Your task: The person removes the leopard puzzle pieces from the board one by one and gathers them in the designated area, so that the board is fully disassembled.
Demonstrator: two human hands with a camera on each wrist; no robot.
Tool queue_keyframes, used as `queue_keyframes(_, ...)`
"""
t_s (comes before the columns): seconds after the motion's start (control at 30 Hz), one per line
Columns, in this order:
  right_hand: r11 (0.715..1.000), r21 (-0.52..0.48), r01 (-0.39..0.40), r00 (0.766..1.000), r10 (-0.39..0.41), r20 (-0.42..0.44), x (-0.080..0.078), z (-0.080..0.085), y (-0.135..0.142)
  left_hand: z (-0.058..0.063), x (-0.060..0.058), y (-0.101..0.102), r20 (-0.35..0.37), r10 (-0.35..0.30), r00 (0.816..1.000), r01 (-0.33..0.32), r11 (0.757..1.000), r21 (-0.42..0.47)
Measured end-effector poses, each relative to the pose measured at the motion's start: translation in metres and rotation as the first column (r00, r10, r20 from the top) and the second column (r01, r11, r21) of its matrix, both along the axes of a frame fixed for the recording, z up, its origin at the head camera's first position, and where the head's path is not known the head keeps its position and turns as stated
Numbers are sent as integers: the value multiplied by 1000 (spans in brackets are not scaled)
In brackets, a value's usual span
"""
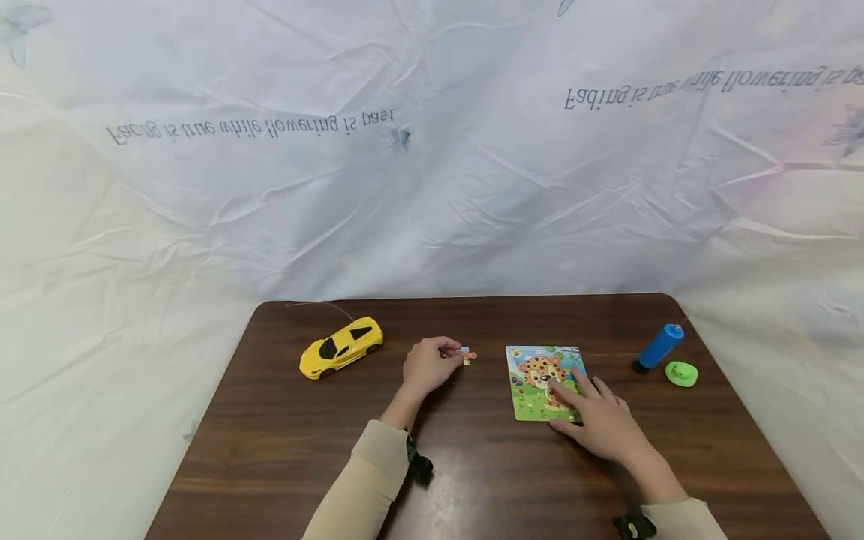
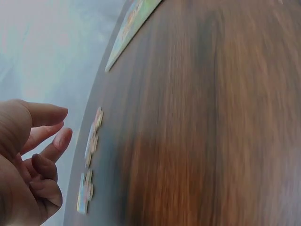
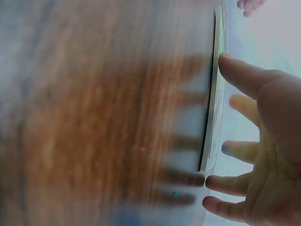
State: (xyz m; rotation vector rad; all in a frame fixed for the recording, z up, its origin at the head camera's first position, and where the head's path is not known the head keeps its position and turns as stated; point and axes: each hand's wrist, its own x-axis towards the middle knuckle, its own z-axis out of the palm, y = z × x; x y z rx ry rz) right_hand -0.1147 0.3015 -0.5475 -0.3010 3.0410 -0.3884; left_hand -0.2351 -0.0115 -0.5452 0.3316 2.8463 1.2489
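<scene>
A picture board with a cartoon leopard lies flat right of the table's middle. Over its right side my right hand spreads its fingers, the thumb at the near edge. In the right wrist view these straight fingers line up along the board's thin edge. My left hand is above small jigsaw pieces, left of the board, and partly hides them. From the left wrist view, its loosely bent fingers are empty, with gaps between thumb and fingers. Jigsaw pieces lie on the table beside them.
A yellow toy car stands at the back left of the brown table. Towards the right edge are a blue cylinder with a black end and a small green toy. A pale printed sheet hangs behind.
</scene>
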Motion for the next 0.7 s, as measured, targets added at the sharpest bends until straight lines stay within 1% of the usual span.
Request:
queue_keyframes(0.2, 1000, 0, -7, 1000, 7, -8, 6, -4, -1, 2, 5, 24, 4, -86, 996, 86, 996, 39)
queue_keyframes(0.3, 1000, -3, -9, 1000, 9, -6, 7, -4, -3, 4, 8, 38, 28, -121, 992, 120, 992, 47)
queue_keyframes(0.5, 1000, 2, -6, 1000, 6, 5, 7, -3, -4, 2, 10, 68, 54, -179, 982, 178, 984, 19)
queue_keyframes(0.7, 1000, 7, -8, 1000, 8, 9, 6, -3, -4, -1, 11, 94, 71, -239, 968, 238, 971, 15)
